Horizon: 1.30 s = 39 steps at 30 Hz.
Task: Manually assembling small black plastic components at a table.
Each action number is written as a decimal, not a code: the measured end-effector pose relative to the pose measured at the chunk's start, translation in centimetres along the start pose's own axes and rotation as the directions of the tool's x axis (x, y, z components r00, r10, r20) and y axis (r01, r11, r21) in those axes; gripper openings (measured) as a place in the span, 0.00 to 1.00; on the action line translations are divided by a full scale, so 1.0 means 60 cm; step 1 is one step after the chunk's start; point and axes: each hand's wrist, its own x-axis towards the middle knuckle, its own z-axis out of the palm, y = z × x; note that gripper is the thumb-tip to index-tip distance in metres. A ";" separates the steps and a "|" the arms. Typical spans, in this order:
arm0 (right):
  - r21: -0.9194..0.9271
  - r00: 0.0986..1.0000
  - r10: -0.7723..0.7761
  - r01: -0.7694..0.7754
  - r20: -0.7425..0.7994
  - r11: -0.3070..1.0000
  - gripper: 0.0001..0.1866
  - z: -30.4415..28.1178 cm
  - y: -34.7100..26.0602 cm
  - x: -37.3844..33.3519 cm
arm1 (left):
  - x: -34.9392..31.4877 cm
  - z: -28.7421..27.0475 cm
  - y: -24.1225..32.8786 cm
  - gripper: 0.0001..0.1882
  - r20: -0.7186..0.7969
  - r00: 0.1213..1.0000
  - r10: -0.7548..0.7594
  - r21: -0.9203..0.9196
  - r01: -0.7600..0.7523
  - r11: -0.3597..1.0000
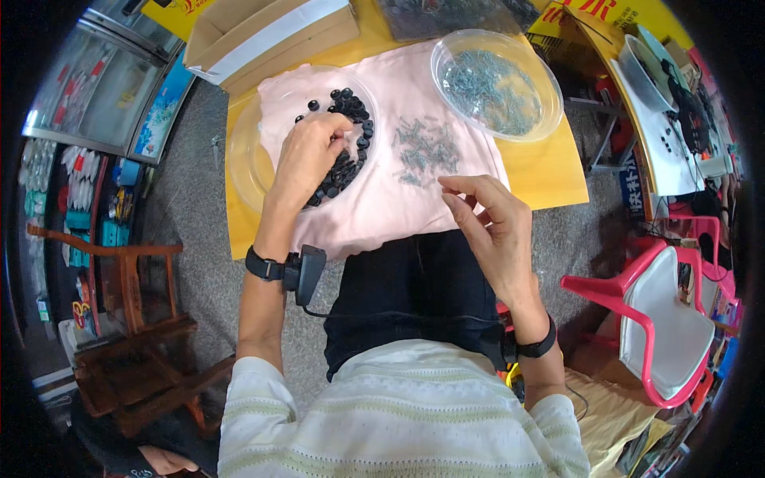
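My left hand [312,151] is over a shallow clear round tray [245,171], its fingers curled together among small round black caps [343,171]. Whatever those fingers grip is hidden. To the right, my right hand [496,227] hovers near the cloth's front edge, thumb and index finger brought close in a pinch. Anything between these fingertips is too small to make out. A loose pile of small silvery screws [426,150] lies on the pink cloth [390,211] between the hands. Behind my right hand stands a clear round tub [550,111] with many more silvery pieces.
A cardboard box [279,40] and a dark plastic-wrapped thing [454,16] stand along the yellow table's [570,179] far side. At right are a side table [661,151] with a metal basin [644,76] and a pink chair [657,319]. A wooden chair [139,319] stands left.
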 end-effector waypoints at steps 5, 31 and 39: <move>-0.020 1.000 0.012 -0.011 0.006 1.000 0.08 -0.006 -0.002 -0.013 | 0.004 -0.009 -0.003 0.13 0.098 0.994 0.050 -0.011 -0.049 0.999; -0.192 0.943 -0.258 0.218 -0.213 0.957 0.13 0.031 0.032 -0.059 | -0.149 0.094 0.204 0.11 0.281 0.885 -0.370 -0.956 0.227 -0.184; -0.170 0.958 -0.215 0.184 -0.191 0.968 0.14 0.032 0.054 -0.059 | -0.141 0.103 0.208 0.09 0.188 0.904 -0.384 -0.972 0.227 0.058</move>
